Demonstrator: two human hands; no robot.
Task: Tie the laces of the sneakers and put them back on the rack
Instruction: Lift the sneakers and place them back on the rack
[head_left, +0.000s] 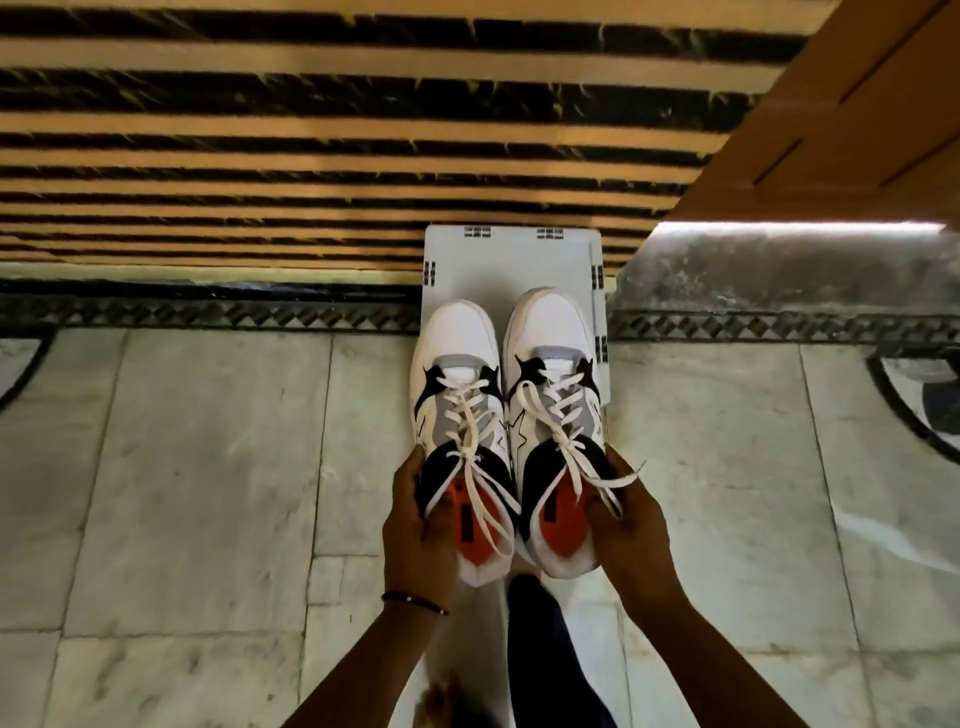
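Note:
Two white, grey and black sneakers with orange insoles are held side by side over a white board (511, 260) on the floor. My left hand (415, 525) grips the heel and outer side of the left sneaker (457, 374). My right hand (626, 525) grips the heel and outer side of the right sneaker (556, 353). White laces cross each tongue and hang down in loops over the openings, each with a knot. No rack can be made out for certain.
Striped orange and black steps (311, 156) rise behind the board. A wooden panel (857, 104) stands at the upper right. Grey marble floor tiles (182, 493) lie all around. My dark trouser leg (540, 639) and a foot are below the shoes.

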